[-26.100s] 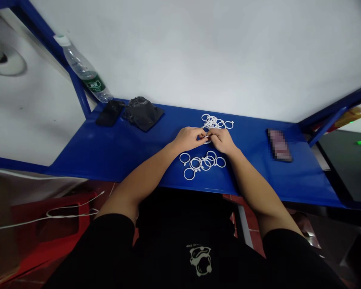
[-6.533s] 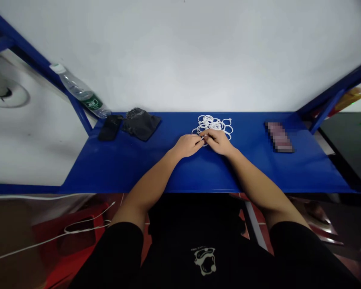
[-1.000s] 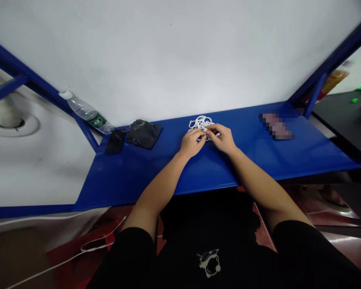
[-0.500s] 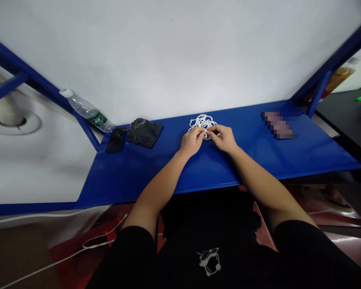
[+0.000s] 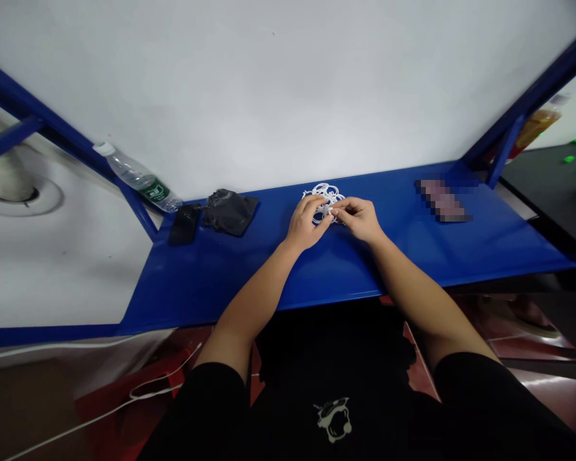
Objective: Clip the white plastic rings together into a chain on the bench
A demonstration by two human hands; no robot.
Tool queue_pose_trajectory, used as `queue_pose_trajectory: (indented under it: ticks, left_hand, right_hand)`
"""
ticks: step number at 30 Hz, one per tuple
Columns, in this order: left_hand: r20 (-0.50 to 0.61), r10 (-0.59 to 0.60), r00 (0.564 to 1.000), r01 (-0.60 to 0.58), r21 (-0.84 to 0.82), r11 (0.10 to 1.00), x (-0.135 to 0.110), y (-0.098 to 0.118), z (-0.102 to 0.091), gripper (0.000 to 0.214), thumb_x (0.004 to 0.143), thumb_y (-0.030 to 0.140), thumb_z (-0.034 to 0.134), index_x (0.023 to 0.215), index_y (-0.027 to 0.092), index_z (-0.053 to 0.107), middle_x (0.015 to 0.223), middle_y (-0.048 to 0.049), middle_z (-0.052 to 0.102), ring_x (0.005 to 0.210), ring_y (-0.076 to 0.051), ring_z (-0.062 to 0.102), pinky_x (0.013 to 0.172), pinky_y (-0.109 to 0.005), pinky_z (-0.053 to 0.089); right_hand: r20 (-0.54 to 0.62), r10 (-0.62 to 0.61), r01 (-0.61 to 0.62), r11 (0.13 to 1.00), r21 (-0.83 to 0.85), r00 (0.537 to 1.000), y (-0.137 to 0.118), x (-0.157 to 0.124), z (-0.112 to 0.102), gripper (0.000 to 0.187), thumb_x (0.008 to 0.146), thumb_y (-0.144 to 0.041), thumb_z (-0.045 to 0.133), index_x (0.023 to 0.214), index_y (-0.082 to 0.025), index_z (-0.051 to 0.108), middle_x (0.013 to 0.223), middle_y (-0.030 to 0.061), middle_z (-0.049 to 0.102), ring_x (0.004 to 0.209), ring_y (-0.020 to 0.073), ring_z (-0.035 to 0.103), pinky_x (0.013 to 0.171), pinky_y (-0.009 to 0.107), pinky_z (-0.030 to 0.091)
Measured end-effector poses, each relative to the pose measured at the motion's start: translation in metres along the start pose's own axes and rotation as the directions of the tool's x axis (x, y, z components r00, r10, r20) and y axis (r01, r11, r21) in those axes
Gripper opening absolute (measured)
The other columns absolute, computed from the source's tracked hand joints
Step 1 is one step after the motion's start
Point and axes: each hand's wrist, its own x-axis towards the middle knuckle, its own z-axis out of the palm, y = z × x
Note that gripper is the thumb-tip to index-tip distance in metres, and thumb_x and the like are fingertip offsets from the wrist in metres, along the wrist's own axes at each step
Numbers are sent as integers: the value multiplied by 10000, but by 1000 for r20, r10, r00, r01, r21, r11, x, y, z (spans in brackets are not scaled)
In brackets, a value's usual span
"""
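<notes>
A small heap of looped white cord (image 5: pixel 325 189) lies on the blue tabletop (image 5: pixel 249 269), near its back edge. Over the left and front part of the heap is my left hand (image 5: pixel 307 223), its fingers curved loosely round some of the cord and its thumb tip by a small white piece. My right hand (image 5: pixel 360 218) pinches that white piece between thumb and index finger. The hands almost meet at the fingertips, and they hide part of the heap.
To the left lie a dark pouch (image 5: pixel 230 211) and a black phone (image 5: pixel 184 224). A plastic bottle (image 5: pixel 137 176) leans by the blue frame. A blurred pinkish flat object (image 5: pixel 444 200) is on the right. White cables (image 5: pixel 100 413) hang near a red stool (image 5: pixel 110 422).
My left fingers have spread from a tight pinch and shifted slightly forward over the cord. The right hand stays pinched in nearly the same place.
</notes>
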Motion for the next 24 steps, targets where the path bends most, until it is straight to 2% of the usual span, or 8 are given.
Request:
queue_pose_trajectory:
  ticks: [2,4,7,10,13,15,18,24]
  left_hand:
    - [28,2,1000,-1,-13,1000,1,3,-1,247,1080,367,683,1281,224,692,1380,-127,755,1324,-273,709,1141,-482,590]
    - [111,-14,994,16,-20,1000,1,5,-2,216,1089,353,665,1255,221,710,1273,-107,788,1213,-258,745,1084,-463,611]
    - [241,-44,969,47,-6,999,0,8,-4,151,1068,307,679,1173,218,740,1138,-79,802,1062,-233,753,1009,-426,617]
    - [409,-58,911,59,9,998,0,14,-7,110,1021,279,721,1101,217,763,1110,-68,794,1012,-226,741,964,-404,608]
    - [564,-39,825,25,33,999,0,20,-8,60,991,272,738,986,223,773,1066,-62,777,1024,-239,726,961,-411,596]
    - [604,-27,797,-5,51,999,0,22,-8,61,976,276,751,950,226,775,1082,-68,763,1064,-254,713,992,-430,587]
    - [616,-33,787,-15,73,997,0,23,-8,59,957,285,781,960,226,784,1108,-75,756,1085,-264,700,1007,-443,578]
    - [615,-51,787,20,57,998,1,19,-6,123,959,305,805,872,228,766,898,-38,761,927,-236,709,900,-408,578]
  right_hand:
    - [40,35,-38,996,79,999,0,1,-1,409,881,-621,858,949,-218,848,743,24,765,609,152,623,606,304,528]
    - [92,51,-58,995,76,994,-1,2,-5,404,873,-607,866,956,-212,855,744,28,771,622,158,641,617,309,542]
    - [43,25,-21,995,-98,999,-2,5,-17,324,916,-526,807,960,-210,868,820,52,814,680,176,676,671,326,559]
    - [-57,9,-29,934,-355,998,0,9,-34,276,964,-423,717,1019,-206,878,935,81,850,786,211,732,783,360,585]
    - [-13,107,-98,841,-533,994,6,13,-50,272,952,-330,689,1110,-212,877,1041,96,867,906,249,766,873,383,596]
    - [44,200,-131,774,-619,979,10,15,-57,303,925,-307,709,1167,-227,872,1119,96,868,964,265,771,905,392,598]
    - [94,294,-146,699,-700,951,15,16,-60,349,923,-332,738,1236,-235,860,1223,106,857,1023,282,776,931,398,595]
    - [125,303,-107,646,-756,945,24,14,-53,256,909,-332,782,1127,-248,887,1180,103,856,1031,290,776,879,371,581]
